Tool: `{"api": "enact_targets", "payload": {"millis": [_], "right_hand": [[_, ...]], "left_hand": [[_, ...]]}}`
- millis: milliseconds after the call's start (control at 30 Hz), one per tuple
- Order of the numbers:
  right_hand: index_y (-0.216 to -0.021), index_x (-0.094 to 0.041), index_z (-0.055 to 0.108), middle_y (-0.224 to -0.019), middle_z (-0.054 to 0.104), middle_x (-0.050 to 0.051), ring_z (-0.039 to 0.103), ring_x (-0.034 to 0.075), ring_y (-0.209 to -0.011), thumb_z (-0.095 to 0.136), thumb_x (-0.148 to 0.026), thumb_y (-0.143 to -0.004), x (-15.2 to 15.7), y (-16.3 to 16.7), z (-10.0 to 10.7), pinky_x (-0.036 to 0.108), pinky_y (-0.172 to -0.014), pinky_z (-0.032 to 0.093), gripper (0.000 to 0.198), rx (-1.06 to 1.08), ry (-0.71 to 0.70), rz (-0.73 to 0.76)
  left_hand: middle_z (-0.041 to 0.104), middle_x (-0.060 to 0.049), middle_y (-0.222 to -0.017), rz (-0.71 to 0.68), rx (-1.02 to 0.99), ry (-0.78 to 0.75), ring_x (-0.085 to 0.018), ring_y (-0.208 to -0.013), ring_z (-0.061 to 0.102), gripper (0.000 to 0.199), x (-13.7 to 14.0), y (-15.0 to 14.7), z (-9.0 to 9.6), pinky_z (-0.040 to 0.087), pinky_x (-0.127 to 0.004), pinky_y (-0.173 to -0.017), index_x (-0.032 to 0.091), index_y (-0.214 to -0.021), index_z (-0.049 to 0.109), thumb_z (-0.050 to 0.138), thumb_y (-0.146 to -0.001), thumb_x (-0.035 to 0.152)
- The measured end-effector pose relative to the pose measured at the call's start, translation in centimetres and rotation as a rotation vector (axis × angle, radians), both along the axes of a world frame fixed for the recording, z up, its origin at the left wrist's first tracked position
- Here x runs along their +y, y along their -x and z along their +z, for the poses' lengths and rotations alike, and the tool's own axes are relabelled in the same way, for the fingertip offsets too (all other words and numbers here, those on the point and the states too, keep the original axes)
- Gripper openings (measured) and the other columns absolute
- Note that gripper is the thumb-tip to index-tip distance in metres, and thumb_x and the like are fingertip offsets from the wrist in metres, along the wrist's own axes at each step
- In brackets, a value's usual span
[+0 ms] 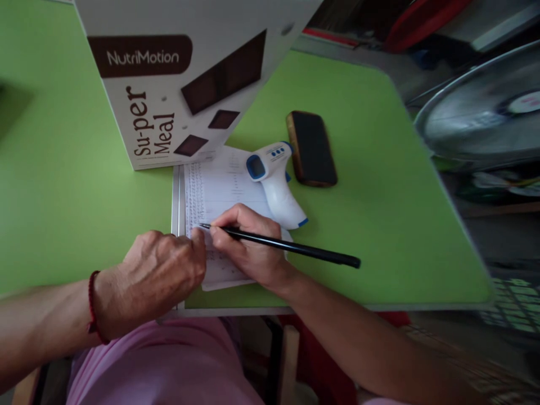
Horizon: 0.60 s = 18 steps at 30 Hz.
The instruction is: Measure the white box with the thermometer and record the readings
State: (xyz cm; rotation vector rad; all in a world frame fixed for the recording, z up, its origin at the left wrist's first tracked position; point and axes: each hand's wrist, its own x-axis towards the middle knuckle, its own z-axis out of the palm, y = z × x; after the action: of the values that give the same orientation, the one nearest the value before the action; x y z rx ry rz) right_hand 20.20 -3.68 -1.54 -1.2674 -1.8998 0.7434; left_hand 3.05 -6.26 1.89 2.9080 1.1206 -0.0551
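Observation:
My right hand (248,244) is closed round a long black pen (291,246), its tip on a written sheet of paper (232,191). Small handwriting fills columns along the sheet's left side. My left hand (169,261), with a red cord bracelet at the wrist, rests curled at the sheet's left edge, close to the pen tip; what lies under its fingers is hidden. A white and blue infrared thermometer (278,191) lies partly across the sheet, just beyond my right hand. The foot of a large white NutriMotion box (169,112) covers the sheet's far end.
A dark phone (313,149) in a brown case lies right of the thermometer on the green table (379,225). A metal-edged seam runs beneath the sheet's left side. Beyond the table's right edge are a round silvery object (472,112) and blurred clutter.

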Motion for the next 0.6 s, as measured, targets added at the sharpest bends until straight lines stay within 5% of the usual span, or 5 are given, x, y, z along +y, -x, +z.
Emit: {"api": "enact_targets", "payload": {"millis": [600], "right_hand": [[-0.067,-0.021,0.053,-0.051,0.053,-0.007,0.042,0.006,-0.041,0.058,-0.025,-0.075,0.22,-0.37,-0.21,0.020,-0.040,0.035,0.010,-0.020,-0.020,-0.048]], "left_hand": [[0.056,0.000,-0.056,0.011,0.011,0.003,-0.018,-0.041,0.055,0.014,0.01,0.08,0.04,0.032,-0.027,-0.034,0.008,-0.097,0.055,0.046,-0.088,0.012]]}}
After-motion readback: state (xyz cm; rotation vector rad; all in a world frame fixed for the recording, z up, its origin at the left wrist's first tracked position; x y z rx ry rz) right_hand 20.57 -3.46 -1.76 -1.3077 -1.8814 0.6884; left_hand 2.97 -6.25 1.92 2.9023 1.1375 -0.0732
